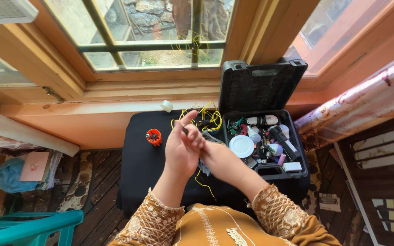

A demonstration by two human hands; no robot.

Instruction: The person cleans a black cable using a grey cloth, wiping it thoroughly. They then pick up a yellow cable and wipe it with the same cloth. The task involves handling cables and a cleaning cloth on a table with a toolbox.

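My left hand (182, 148) is raised over a black table (137, 159), fingers curled, thumb up. My right hand (215, 157) sits right behind it and the two touch; a thin dark tool tip shows between them near the left fingers, and which hand grips it I cannot tell. A yellow wire (204, 184) hangs down below the hands, and more yellow wire (206, 116) lies coiled on the table behind them.
An open black tool case (263, 86) to the right holds a white round lid (241, 146) and several small tools. An orange cup of bits (153, 136) stands on the left of the table. A roll of tape (167, 105) sits on the sill. A teal chair (28, 225) stands lower left.
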